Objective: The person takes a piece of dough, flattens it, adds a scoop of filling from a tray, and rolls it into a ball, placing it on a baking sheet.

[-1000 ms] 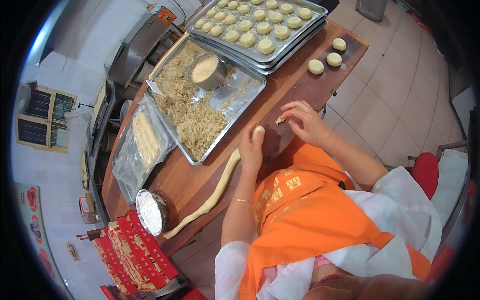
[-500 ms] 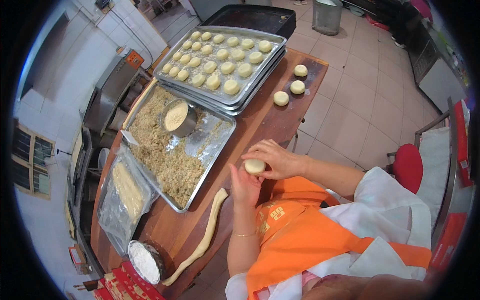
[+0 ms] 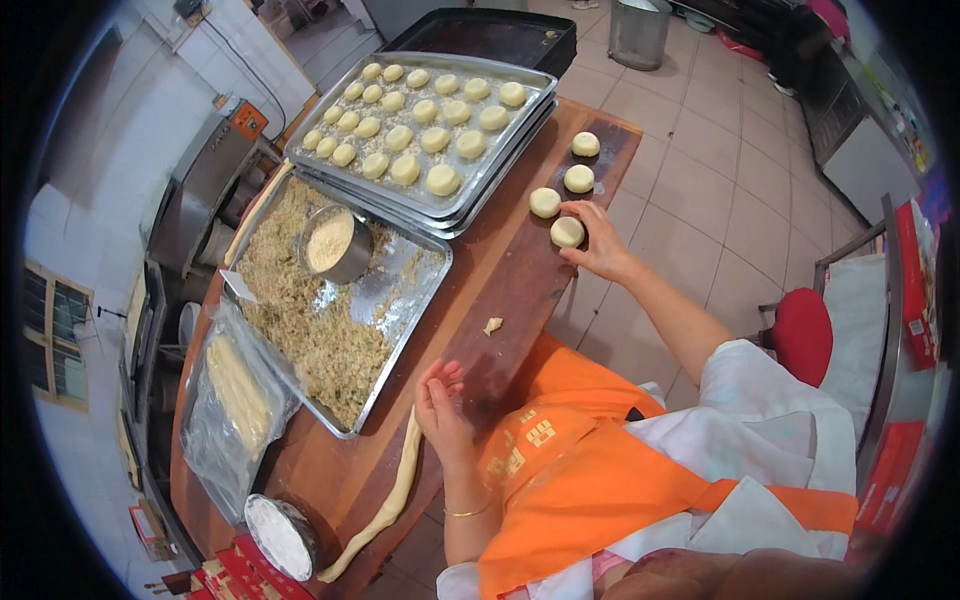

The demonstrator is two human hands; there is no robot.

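Note:
My right hand (image 3: 600, 247) has its thumb and fingers round a pale, flattened dough ball (image 3: 567, 232) at the right edge of the wooden table. Three similar dough balls (image 3: 578, 179) sit just beyond it. Over the near edge, my left hand (image 3: 441, 408) is held with nothing in it, fingers apart and slightly curled. It hovers by the upper end of a long dough rope (image 3: 395, 495), partly covering that end. A small dough scrap (image 3: 492, 326) lies on the wood between my hands.
Left of my hands, a metal tray (image 3: 420, 300) holds crumbly filling and a steel cup of pale powder (image 3: 330, 244). Beyond are stacked trays (image 3: 462, 208) topped with many dough balls. Bagged dough (image 3: 238, 395) and a flour bowl (image 3: 282, 537) lie near left. A red stool (image 3: 803, 335) stands at right.
The dough ball has gone from between both hands to the table beside the other three, carried by my right hand. My left hand has dropped down and left toward the dough rope.

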